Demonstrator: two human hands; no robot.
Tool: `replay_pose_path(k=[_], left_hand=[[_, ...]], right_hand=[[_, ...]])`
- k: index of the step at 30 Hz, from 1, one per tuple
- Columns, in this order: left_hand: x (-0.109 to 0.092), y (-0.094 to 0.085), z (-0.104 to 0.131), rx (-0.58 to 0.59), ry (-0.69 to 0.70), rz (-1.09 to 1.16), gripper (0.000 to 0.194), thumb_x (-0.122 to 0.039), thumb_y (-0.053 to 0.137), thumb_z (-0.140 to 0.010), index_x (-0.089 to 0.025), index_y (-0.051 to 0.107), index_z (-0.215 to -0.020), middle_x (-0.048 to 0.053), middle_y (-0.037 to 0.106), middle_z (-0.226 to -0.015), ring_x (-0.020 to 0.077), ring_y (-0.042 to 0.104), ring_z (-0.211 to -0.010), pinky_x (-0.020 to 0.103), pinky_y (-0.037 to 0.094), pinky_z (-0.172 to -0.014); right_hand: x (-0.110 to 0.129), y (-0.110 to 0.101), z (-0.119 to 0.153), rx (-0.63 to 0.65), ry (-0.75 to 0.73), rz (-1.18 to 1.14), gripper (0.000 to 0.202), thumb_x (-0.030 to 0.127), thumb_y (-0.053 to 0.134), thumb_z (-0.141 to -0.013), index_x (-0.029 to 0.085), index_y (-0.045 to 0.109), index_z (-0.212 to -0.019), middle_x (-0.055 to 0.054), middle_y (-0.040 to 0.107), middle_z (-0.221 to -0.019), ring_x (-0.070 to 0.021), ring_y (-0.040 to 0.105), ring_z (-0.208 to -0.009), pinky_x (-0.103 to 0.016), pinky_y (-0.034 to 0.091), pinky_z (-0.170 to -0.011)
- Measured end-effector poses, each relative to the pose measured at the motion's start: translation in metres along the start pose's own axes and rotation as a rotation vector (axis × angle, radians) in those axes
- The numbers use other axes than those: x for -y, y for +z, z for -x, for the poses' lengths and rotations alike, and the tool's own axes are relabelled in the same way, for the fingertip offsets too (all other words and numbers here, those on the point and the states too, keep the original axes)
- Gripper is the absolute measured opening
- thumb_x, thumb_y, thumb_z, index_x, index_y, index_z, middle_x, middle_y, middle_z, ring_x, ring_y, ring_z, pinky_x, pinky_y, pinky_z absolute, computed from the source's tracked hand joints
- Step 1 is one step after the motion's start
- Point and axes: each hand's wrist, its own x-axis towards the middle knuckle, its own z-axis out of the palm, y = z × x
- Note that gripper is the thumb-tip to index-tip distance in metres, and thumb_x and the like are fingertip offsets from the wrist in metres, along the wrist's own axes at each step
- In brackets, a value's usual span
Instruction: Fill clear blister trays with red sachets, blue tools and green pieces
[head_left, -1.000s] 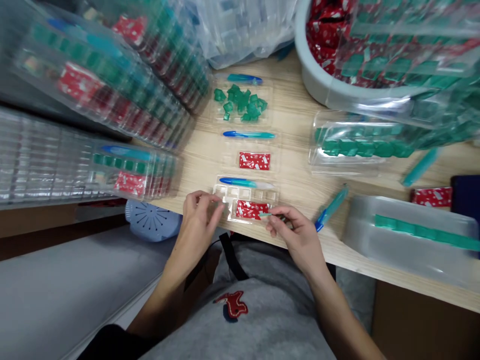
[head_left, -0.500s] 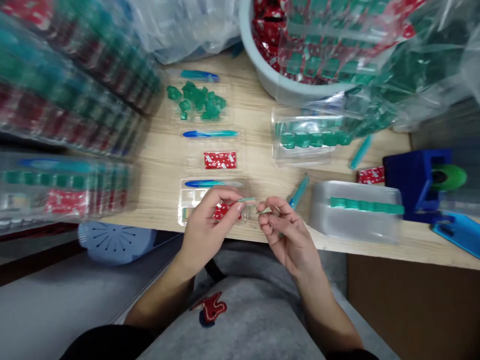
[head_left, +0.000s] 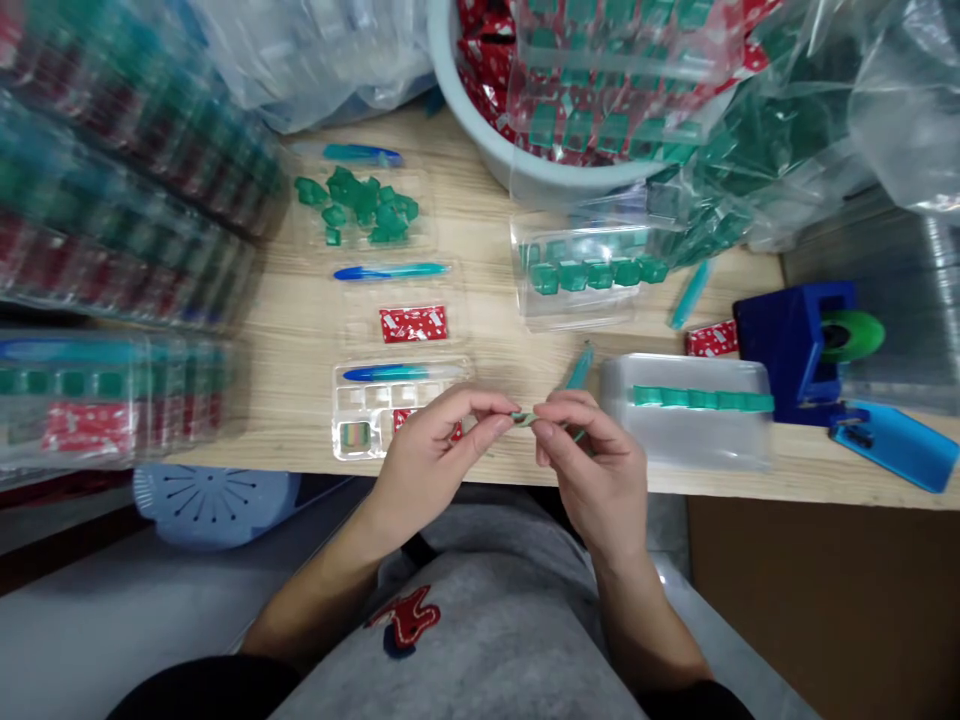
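My left hand (head_left: 442, 450) is closed, its thumb and forefinger pinching one end of a small thin greenish strip (head_left: 523, 419). At the strip's other end, my right hand (head_left: 592, 465) is closed with thumb and fingers together. The fingertips hide most of the piece. Just behind my left hand lies a clear plastic tray (head_left: 341, 400) with a blue-and-teal pen-shaped tool (head_left: 390, 373), a striped small square (head_left: 355, 436) and a red patterned packet (head_left: 402, 419) partly covered by my fingers. A teal pen-shaped piece (head_left: 580, 366) lies beyond my right hand.
More trays hold green pieces (head_left: 367, 205) and a red packet (head_left: 413, 324). Filled packs (head_left: 90, 400) stand stacked at left. A grey tub (head_left: 480, 140) is at the back. On the right are a frosted box (head_left: 682, 440), a blue tape dispenser (head_left: 787, 340) and a blue stapler (head_left: 896, 445).
My hands have come together, and my right fingers have closed in toward the strip at my left fingertips. The view has shifted, so the table's things appear further left.
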Motion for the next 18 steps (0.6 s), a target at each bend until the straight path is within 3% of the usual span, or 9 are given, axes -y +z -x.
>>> replay_pose_path(k=[3,5,8,10,13,15,18], left_hand=[[-0.001,0.001,-0.001,0.017,0.007,0.017,0.007,-0.021,0.063,-0.085,-0.022,0.07,-0.087,-0.001,0.072,-0.081,0.0109,0.065,-0.07,0.021,0.05,-0.059],[0.0,0.002,-0.001,0.02,0.018,0.024,0.006,-0.019,0.065,-0.083,-0.022,0.07,-0.087,-0.002,0.071,-0.08,0.0101,0.065,-0.07,0.02,0.05,-0.06],[0.001,0.003,-0.002,-0.017,0.013,0.027,0.006,-0.018,0.065,-0.082,-0.021,0.068,-0.086,-0.002,0.07,-0.079,0.0107,0.065,-0.072,0.021,0.052,-0.064],[0.001,0.001,-0.002,-0.04,0.013,0.046,0.005,-0.019,0.065,-0.083,-0.021,0.068,-0.086,-0.001,0.069,-0.08,0.0112,0.065,-0.073,0.022,0.052,-0.065],[-0.004,0.0,0.001,-0.044,0.026,0.068,0.006,-0.017,0.065,-0.082,-0.022,0.068,-0.085,-0.002,0.068,-0.08,0.0101,0.064,-0.073,0.02,0.052,-0.064],[-0.008,0.002,0.004,-0.032,0.037,0.075,0.01,-0.014,0.065,-0.082,-0.023,0.067,-0.085,-0.004,0.069,-0.08,0.0091,0.065,-0.074,0.018,0.053,-0.067],[-0.013,0.011,0.009,0.001,0.058,0.103,0.016,-0.009,0.064,-0.081,-0.024,0.066,-0.088,-0.006,0.071,-0.083,0.008,0.068,-0.079,0.017,0.054,-0.075]], right_hand=[[0.005,-0.001,0.001,0.008,-0.09,0.17,0.017,0.014,0.071,-0.08,0.029,0.077,-0.083,0.003,0.061,-0.085,-0.0022,0.054,-0.055,-0.016,0.044,-0.048],[0.006,0.0,0.0,0.006,-0.081,0.164,0.015,0.015,0.071,-0.079,0.029,0.077,-0.083,0.003,0.061,-0.083,-0.0026,0.054,-0.056,-0.015,0.044,-0.049],[0.004,0.0,-0.005,-0.031,0.066,-0.083,0.009,0.028,0.072,-0.081,0.028,0.076,-0.089,0.004,0.062,-0.076,-0.0042,0.055,-0.057,-0.016,0.046,-0.052],[0.003,0.0,-0.009,-0.069,0.181,-0.288,0.016,0.039,0.07,-0.082,0.026,0.075,-0.091,0.003,0.065,-0.076,-0.0057,0.058,-0.061,-0.016,0.048,-0.055],[0.004,0.002,-0.012,-0.075,0.261,-0.467,0.026,0.048,0.068,-0.082,0.024,0.075,-0.091,0.0,0.073,-0.09,-0.01,0.068,-0.08,-0.021,0.056,-0.074],[0.005,0.005,-0.012,-0.059,0.262,-0.531,0.028,0.05,0.065,-0.084,0.025,0.075,-0.093,0.0,0.075,-0.1,-0.0137,0.07,-0.097,-0.028,0.055,-0.091],[0.005,0.011,-0.009,-0.036,0.242,-0.581,0.03,0.05,0.058,-0.089,0.026,0.074,-0.098,0.0,0.075,-0.109,-0.0158,0.068,-0.108,-0.033,0.05,-0.102]])
